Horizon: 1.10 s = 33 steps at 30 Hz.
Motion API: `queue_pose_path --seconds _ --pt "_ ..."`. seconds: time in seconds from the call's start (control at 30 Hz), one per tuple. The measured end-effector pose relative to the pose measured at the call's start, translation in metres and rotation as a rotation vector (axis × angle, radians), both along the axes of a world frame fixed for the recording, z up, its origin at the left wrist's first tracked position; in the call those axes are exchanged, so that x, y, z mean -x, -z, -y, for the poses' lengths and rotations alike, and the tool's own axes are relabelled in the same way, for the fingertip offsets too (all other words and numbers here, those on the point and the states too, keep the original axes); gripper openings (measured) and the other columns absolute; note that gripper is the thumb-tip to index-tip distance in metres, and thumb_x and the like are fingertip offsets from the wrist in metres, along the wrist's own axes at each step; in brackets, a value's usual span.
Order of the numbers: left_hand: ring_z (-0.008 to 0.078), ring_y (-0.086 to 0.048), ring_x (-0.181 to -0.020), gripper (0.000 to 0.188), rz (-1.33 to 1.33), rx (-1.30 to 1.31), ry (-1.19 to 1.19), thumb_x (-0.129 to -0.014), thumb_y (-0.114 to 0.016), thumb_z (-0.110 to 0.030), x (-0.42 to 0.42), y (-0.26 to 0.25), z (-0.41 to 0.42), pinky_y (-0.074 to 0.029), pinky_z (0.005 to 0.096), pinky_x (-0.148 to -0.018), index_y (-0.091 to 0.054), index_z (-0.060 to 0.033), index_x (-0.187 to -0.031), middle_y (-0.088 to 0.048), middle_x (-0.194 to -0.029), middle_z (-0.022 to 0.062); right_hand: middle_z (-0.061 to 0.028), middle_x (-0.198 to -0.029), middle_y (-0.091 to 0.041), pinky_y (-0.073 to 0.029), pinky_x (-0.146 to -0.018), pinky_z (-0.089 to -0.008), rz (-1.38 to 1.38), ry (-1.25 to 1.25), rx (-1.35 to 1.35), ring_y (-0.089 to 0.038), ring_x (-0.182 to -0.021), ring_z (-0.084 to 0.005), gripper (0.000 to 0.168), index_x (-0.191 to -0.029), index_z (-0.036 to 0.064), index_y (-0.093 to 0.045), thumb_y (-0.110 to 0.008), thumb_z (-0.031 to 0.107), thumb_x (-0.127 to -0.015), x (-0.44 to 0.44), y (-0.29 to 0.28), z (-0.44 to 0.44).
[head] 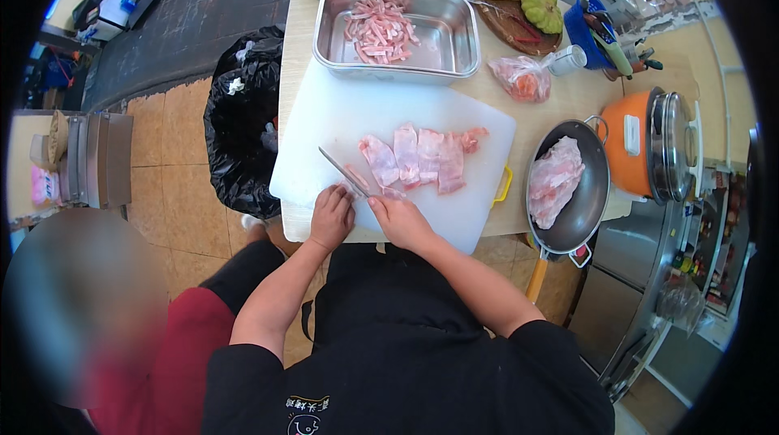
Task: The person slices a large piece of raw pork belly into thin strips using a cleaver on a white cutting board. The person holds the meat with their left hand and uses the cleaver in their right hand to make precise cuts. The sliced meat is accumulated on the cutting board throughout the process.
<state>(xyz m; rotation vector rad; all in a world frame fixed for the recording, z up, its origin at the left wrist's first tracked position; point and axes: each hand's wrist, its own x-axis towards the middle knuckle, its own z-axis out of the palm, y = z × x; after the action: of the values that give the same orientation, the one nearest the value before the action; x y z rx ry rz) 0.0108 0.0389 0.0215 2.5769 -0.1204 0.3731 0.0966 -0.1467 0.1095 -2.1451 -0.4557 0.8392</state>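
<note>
My right hand (pixel 398 219) grips the handle of a kitchen knife (pixel 341 169), whose blade points up and left over a white cutting board (pixel 298 161). Beside the blade, my left hand (pixel 332 211) rests with curled fingers on a small piece of raw meat, largely hidden under the fingertips. A thin cut strip of meat (pixel 357 177) lies just right of the blade. Several flat slabs of raw meat (pixel 429 155) lie side by side farther right. Cut meat strips (pixel 380 30) are heaped in a steel tray (pixel 450 70) at the board's far edge.
A wok (pixel 575 231) holding a large piece of raw meat (pixel 555 182) stands at the right, beside an orange cooker (pixel 624 137). A bagged food item (pixel 522 79) lies beyond the board. A black-lined bin (pixel 228 149) stands left of the table. Another person (pixel 182 350) is close at my left.
</note>
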Motion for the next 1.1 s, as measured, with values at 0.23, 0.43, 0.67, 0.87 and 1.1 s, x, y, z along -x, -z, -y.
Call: queue_pose_path --seconds 0.23,0.43,0.67,0.87,1.1 --pt "0.0359 -0.059 -0.113 0.030 0.006 -0.013 -0.022 -0.075 -0.069 -0.002 0.001 -0.004 0.002 -0.048 0.0448 -0.099 -0.066 0.0004 -0.104 -0.062 -0.116 0.0164 -0.0276 -0.098 -0.068 -0.051 -0.083 -0.0513 -0.060 0.070 -0.017 -0.065 -0.093 -0.0470 0.040 -0.113 0.002 -0.068 -0.046 0.035 -0.105 0.035 0.005 0.067" --pt "0.0366 -0.059 -0.113 0.029 0.041 0.082 -0.062 -0.077 -0.069 -0.001 0.005 -0.004 0.004 -0.049 0.0444 -0.099 -0.066 0.0012 -0.105 -0.063 -0.114 0.0168 -0.0273 -0.098 -0.069 -0.051 -0.083 -0.0510 -0.077 0.044 0.001 -0.065 -0.092 -0.0469 0.039 -0.118 0.002 -0.067 -0.047 0.032 -0.105 0.055 -0.023 0.101" --pt "0.0367 -0.059 -0.113 0.030 0.034 0.000 -0.010 -0.076 -0.070 -0.001 0.005 -0.003 0.000 -0.048 0.0447 -0.099 -0.067 0.0009 -0.105 -0.063 -0.113 0.0171 -0.0269 -0.090 -0.069 -0.053 -0.079 -0.0500 0.022 0.029 -0.068 -0.067 -0.085 -0.0454 0.043 -0.117 -0.003 -0.066 -0.047 0.033 -0.105 0.056 -0.022 0.049" --pt "0.0357 -0.059 -0.107 0.033 0.045 -0.036 0.026 -0.076 -0.070 -0.004 -0.002 -0.017 0.010 -0.047 0.0442 -0.095 -0.067 -0.0010 -0.108 -0.061 -0.113 0.0155 -0.0270 -0.086 -0.069 -0.053 -0.078 -0.0488 -0.113 0.157 -0.038 -0.068 -0.084 -0.0443 0.044 -0.121 -0.003 -0.066 -0.046 0.034 -0.106 0.057 -0.032 0.059" --pt "0.0297 -0.058 -0.089 0.020 -0.158 -0.096 -0.116 -0.077 -0.071 -0.008 -0.003 -0.024 0.042 -0.046 0.0417 -0.079 -0.065 -0.0043 -0.096 -0.060 -0.095 0.0111 -0.0274 -0.085 -0.068 -0.053 -0.076 -0.0486 -0.007 0.194 -0.094 -0.067 -0.082 -0.0449 0.045 -0.124 -0.002 -0.065 -0.047 0.034 -0.105 0.064 -0.017 0.071"
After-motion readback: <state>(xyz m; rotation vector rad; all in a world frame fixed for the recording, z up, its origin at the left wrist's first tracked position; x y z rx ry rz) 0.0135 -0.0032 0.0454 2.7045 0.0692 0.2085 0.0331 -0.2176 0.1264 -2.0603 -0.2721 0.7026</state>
